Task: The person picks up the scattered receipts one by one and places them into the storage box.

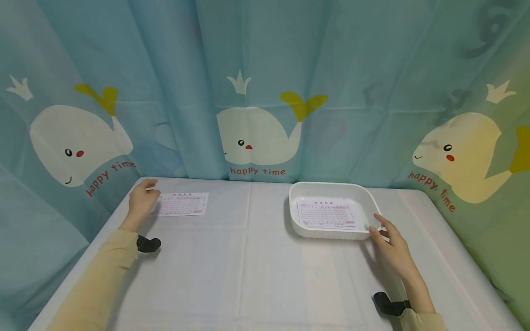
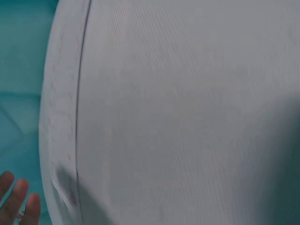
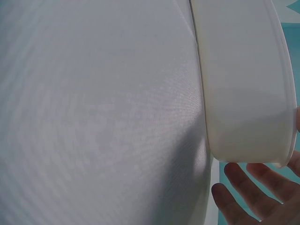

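A printed paper form (image 1: 182,204) with a red-lined grid lies flat near the table's back left. Beside its left end is my left hand (image 1: 142,200), fingers loosely bent with nothing between them. Its fingertips (image 2: 18,199) show at the lower left of the left wrist view, apart from the paper. Right of centre stands a white plastic tray (image 1: 331,234), with paper forms (image 1: 327,214) of the same print inside. My right hand (image 1: 391,246) is at the tray's front right corner, fingers spread; whether they touch the rim is unclear.
A white cloth covers the table (image 1: 240,276). Behind it and along both sides hangs a blue-green curtain (image 1: 174,92) printed with whales. Each wrist carries a black camera mount, such as the left mount (image 1: 148,244).
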A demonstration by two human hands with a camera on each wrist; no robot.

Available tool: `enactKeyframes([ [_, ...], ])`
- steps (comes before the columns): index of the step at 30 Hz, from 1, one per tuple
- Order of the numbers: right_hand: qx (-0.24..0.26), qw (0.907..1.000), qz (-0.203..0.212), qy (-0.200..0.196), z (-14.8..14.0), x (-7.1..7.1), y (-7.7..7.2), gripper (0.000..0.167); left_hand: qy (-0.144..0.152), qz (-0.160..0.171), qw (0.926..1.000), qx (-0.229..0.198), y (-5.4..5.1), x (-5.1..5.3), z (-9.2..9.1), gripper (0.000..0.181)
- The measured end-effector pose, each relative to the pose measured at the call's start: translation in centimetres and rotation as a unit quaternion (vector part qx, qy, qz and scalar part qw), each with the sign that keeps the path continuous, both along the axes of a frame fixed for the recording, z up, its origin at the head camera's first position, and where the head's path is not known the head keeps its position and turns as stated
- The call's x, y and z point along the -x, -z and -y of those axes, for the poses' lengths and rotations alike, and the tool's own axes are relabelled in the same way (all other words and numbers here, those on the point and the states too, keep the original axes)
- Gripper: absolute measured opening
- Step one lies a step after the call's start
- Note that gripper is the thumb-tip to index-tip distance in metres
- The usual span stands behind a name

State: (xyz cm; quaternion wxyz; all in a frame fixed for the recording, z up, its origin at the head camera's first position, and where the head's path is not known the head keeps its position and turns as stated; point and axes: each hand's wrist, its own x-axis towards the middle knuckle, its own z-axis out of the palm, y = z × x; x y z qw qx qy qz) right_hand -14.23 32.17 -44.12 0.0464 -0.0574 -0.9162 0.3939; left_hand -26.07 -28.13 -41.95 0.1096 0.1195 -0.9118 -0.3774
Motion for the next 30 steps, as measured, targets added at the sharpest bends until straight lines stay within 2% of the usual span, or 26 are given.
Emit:
enactKeyframes([
  [5,0.005,1.0,0.0,-0.002,-0.1,0.0,-0.1,0.062,0.019,0.006,0.9995,0.022,0.7,0.3,0.9,0.046],
  [10,0.005,1.0,0.001,-0.001,-0.1,0.0,0.0,0.061,0.043,0.044,0.997,0.048,1.3,0.7,1.4,0.05],
  [14,0.003,1.0,0.002,0.001,-0.1,0.1,0.0,0.062,0.061,0.07,0.9931,0.072,1.7,0.9,1.9,0.056],
  [21,0.007,1.0,0.004,-0.003,0.1,0.0,-0.2,0.063,0.117,0.097,0.9832,0.101,2.1,0.7,2.4,0.069],
  [26,0.005,1.0,0.008,-0.004,0.1,0.0,-0.2,0.063,0.12,0.105,0.9825,0.095,2.3,0.7,2.3,0.072],
  [30,0.003,1.0,0.007,-0.002,0.1,0.0,-0.3,0.062,0.123,0.09,0.9834,0.098,2.4,0.6,2.2,0.07],
])
